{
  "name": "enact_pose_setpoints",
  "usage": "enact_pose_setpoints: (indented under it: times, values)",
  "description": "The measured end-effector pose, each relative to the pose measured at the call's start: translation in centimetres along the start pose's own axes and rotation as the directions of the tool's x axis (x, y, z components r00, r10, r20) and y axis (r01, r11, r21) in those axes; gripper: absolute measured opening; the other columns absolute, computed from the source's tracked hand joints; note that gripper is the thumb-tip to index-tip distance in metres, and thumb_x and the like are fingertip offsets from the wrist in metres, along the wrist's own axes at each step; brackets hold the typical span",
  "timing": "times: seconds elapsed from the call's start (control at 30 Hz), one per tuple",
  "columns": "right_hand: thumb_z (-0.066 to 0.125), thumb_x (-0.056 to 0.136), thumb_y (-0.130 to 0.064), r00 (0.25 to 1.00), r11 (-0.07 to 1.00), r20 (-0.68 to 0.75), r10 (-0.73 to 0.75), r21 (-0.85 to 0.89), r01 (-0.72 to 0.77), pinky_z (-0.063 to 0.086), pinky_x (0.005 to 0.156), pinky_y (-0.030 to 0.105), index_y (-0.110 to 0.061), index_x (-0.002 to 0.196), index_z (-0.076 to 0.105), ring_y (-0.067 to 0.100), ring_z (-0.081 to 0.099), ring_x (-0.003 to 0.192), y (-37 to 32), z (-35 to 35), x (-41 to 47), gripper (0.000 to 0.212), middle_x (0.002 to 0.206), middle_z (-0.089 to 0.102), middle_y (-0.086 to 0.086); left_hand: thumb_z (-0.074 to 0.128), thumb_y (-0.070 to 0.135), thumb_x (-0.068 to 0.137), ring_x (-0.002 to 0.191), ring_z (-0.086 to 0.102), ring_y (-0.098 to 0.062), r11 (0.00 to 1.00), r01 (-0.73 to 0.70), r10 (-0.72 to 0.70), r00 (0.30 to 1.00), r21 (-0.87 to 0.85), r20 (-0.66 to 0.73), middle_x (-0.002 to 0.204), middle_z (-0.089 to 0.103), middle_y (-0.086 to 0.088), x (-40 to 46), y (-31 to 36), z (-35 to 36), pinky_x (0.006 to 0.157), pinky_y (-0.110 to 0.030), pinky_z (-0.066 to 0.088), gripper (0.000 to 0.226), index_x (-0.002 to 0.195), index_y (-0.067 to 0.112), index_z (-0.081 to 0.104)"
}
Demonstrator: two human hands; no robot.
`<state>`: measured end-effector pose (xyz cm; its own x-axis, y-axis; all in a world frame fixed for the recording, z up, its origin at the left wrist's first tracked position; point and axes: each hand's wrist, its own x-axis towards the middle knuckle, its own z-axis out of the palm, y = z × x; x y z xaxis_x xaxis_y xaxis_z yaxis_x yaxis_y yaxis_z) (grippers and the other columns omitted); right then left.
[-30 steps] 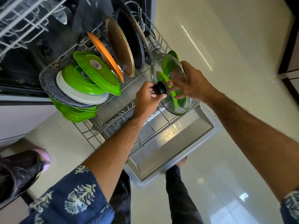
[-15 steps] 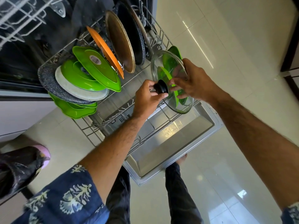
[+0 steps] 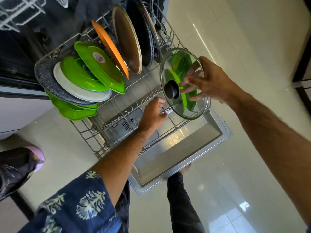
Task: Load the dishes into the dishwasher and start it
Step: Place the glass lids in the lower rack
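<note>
Landmark: lower rack (image 3: 87, 130), pulled out over the open dishwasher door (image 3: 193, 148).
Glass lid (image 3: 184, 83): on edge at the rack's right end, black knob (image 3: 172, 91) facing the person, green dishes showing through it; upright likely so water drains.
Right hand (image 3: 208, 81): grip spread, fingertips (image 3: 183, 84) steadying the lid from behind; thumb at its upper rim.
Left hand (image 3: 154, 115): below the knob, off the lid, fingers curled at the rack wires; whether it grips one I cannot tell.
Plates (image 3: 94, 78): slotted on edge at the rack's left and back.
</note>
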<state>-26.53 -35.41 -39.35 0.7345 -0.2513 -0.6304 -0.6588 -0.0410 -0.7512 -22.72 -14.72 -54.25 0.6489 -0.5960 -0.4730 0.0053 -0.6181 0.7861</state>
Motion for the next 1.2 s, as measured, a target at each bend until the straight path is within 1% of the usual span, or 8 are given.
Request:
enact_pose_setpoints:
  times: [0.07, 0.17, 0.27, 0.43, 0.5, 0.6, 0.9, 1.2]
  values:
    - [0.058, 0.099, -0.013, 1.0, 1.0, 0.009, -0.001, -0.028, 0.002, 0.061, 0.07, 0.052, -0.009, 0.116, 0.045, 0.025, 0.075, 0.089, -0.2, 0.3, 0.0, 0.022, 0.105, 0.072, 0.014, 0.081, 0.005, 0.079, 0.112, 0.063, -0.02, 0.995, 0.007, -0.011, 0.999, 0.103, 0.041, 0.124, 0.065, -0.015, 0.0, -1.9, 1.1, 0.086, -0.008, 0.045, 0.053, 0.127, 0.002, 0.058]
    - [0.058, 0.099, -0.012, 1.0, 0.999, 0.02, 0.012, -0.041, -0.011, 0.061, 0.07, 0.051, -0.013, 0.117, 0.045, 0.024, 0.075, 0.09, -0.6, 0.4, -0.2, 0.022, 0.105, 0.072, 0.013, 0.077, 0.012, 0.084, 0.123, 0.058, -0.027, 0.983, -0.023, 0.003, 0.994, 0.182, 0.11, 0.131, 0.063, -0.015, 0.3, -2.7, 2.7, 0.104, -0.029, 0.045, 0.054, 0.134, 0.004, 0.057]
    - [0.059, 0.098, -0.012, 0.998, 0.996, 0.049, 0.026, -0.083, -0.022, 0.062, 0.07, 0.051, -0.015, 0.116, 0.045, 0.023, 0.075, 0.089, -0.7, 0.7, -0.3, 0.023, 0.104, 0.072, 0.012, 0.074, 0.025, 0.087, 0.122, 0.059, -0.029, 0.98, 0.018, -0.04, 0.993, 0.196, 0.109, 0.132, 0.064, -0.013, 1.0, -2.8, 4.1, 0.104, -0.044, 0.048, 0.051, 0.133, 0.008, 0.059]
    - [0.058, 0.098, -0.007, 0.998, 0.999, -0.05, 0.046, -0.01, -0.047, 0.061, 0.068, 0.052, -0.008, 0.112, 0.046, 0.027, 0.075, 0.085, -0.2, 1.0, -0.5, 0.018, 0.099, 0.073, 0.016, 0.071, 0.023, 0.091, 0.101, 0.069, -0.021, 0.995, 0.076, -0.073, 0.996, 0.065, -0.042, 0.11, 0.073, -0.005, 1.7, -2.4, 4.5, 0.087, -0.036, 0.055, 0.018, 0.103, 0.01, 0.068]
    - [0.057, 0.098, -0.006, 0.995, 0.999, -0.091, 0.036, -0.006, -0.036, 0.061, 0.066, 0.054, -0.009, 0.108, 0.047, 0.027, 0.075, 0.085, -0.1, 1.2, -0.5, 0.015, 0.098, 0.073, 0.016, 0.07, 0.022, 0.093, 0.092, 0.071, -0.02, 0.996, 0.038, -0.034, 0.998, 0.075, -0.056, 0.101, 0.075, -0.006, 1.6, -2.3, 4.1, 0.081, -0.036, 0.057, 0.014, 0.096, 0.008, 0.068]
    - [0.059, 0.098, -0.008, 0.995, 1.0, -0.097, 0.021, -0.005, -0.022, 0.061, 0.067, 0.053, -0.009, 0.108, 0.048, 0.028, 0.075, 0.086, 0.2, 1.3, -0.5, 0.015, 0.098, 0.074, 0.016, 0.069, 0.021, 0.094, 0.093, 0.072, -0.02, 0.992, -0.022, 0.027, 0.999, 0.126, -0.035, 0.104, 0.076, -0.006, 1.3, -2.3, 3.6, 0.083, -0.037, 0.059, 0.014, 0.101, 0.009, 0.068]
    - [0.06, 0.097, -0.008, 0.991, 0.996, -0.117, 0.067, 0.064, -0.06, 0.06, 0.068, 0.054, -0.006, 0.11, 0.05, 0.034, 0.075, 0.086, 0.0, 0.9, -0.8, 0.017, 0.095, 0.075, 0.018, 0.072, 0.018, 0.091, 0.096, 0.07, -0.016, 0.985, -0.047, 0.033, 0.996, 0.165, 0.088, 0.106, 0.075, -0.003, 2.0, -3.0, 2.6, 0.088, -0.035, 0.057, 0.012, 0.102, 0.014, 0.07]
    - [0.059, 0.096, -0.004, 0.988, 0.99, -0.119, 0.093, 0.113, -0.08, 0.06, 0.068, 0.057, -0.01, 0.1, 0.049, 0.038, 0.074, 0.087, 0.0, 0.9, -0.7, 0.012, 0.095, 0.074, 0.021, 0.075, 0.016, 0.087, 0.094, 0.071, -0.014, 0.998, -0.004, 0.0, 0.999, 0.068, 0.052, 0.103, 0.075, -0.001, 2.1, -3.6, 3.0, 0.089, -0.038, 0.058, 0.012, 0.099, 0.013, 0.072]
